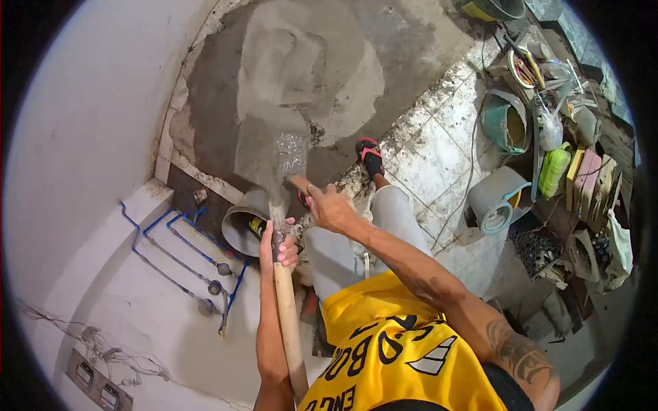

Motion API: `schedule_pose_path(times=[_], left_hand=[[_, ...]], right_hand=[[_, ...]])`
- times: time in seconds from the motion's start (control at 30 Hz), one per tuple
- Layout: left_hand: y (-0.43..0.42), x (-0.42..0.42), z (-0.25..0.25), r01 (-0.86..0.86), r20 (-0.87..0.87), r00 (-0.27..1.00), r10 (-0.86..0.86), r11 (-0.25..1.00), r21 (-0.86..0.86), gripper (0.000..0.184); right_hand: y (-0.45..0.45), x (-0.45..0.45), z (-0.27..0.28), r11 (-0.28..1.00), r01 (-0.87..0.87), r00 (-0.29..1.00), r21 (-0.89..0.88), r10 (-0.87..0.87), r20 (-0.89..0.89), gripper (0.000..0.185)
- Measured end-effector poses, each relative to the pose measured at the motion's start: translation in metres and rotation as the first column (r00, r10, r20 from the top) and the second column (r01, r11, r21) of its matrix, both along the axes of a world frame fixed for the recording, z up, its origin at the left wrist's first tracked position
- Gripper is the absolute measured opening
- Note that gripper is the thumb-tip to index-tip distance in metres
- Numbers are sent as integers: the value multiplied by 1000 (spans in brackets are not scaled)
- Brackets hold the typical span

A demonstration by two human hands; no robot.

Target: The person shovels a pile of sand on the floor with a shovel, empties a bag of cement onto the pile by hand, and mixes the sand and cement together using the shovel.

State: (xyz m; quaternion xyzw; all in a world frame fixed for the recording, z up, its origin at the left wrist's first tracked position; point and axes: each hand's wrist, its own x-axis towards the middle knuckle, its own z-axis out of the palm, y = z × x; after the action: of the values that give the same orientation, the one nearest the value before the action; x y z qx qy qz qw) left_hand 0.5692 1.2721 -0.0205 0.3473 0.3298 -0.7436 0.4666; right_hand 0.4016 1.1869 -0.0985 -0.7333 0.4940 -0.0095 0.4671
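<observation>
My left hand (282, 245) is wrapped around the wooden handle (289, 322) of a shovel, just below its metal socket. The shovel's wet grey blade (272, 147) lies over the mortar patch (308, 68) on the floor, pointing away from me. My right hand (334, 209) is closed on a short brown piece of wood (299, 183). The wood's far end is beside the base of the blade; whether they touch, I cannot tell. A grey bucket (248, 229) lies tipped on its side, left of my left hand.
Blue pipes with valves (215, 288) run along the left wall. On the right, a green bucket (506, 123), a grey bucket (497, 198), a green bottle (554, 170) and piled tools and scraps stand on dirty white tiles (432, 157). A dark cable (471, 161) crosses the tiles.
</observation>
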Motion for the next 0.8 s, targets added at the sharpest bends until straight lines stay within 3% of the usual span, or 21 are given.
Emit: schedule_pose_path(times=[0.03, 0.13, 0.23, 0.3, 0.37, 0.43, 0.5, 0.67, 0.8], left_hand=[[0, -4, 1, -51, -43, 998, 50, 998, -22, 50], [-5, -13, 1, -112, -121, 988, 98, 987, -114, 52], [-4, -20, -6, -80, -95, 993, 66, 985, -151, 52], [-9, -23, -7, -49, -22, 999, 46, 990, -131, 51], [-10, -21, -16, -216, -193, 965, 179, 957, -191, 53], [-14, -24, -13, -369, -305, 905, 298, 905, -211, 56], [-12, -26, -3, -359, -279, 913, 298, 911, -204, 55], [-12, -36, -2, -331, -234, 931, 279, 917, -222, 55], [-22, -45, 8, -408, -275, 899, 339, 878, -251, 56]], right_hand=[[3, -2, 7, 981, -100, 992, -164, 111, 61, 27], [7, 12, -8, 1000, -15, 997, -27, 13, -71, 28], [-18, 27, -33, 991, 6, 999, -137, -13, -46, 33], [-36, 37, -43, 992, -89, 994, -90, 83, -70, 36], [-42, 40, -37, 978, -200, 970, -51, 191, -152, 40], [-23, 28, -27, 993, -114, 985, -13, 111, -134, 39], [-17, 24, -12, 997, -70, 991, -37, 65, -119, 37], [-48, 47, -67, 992, -42, 997, -122, 34, -72, 29], [-31, 25, -10, 985, -172, 961, -31, 161, -224, 29]])
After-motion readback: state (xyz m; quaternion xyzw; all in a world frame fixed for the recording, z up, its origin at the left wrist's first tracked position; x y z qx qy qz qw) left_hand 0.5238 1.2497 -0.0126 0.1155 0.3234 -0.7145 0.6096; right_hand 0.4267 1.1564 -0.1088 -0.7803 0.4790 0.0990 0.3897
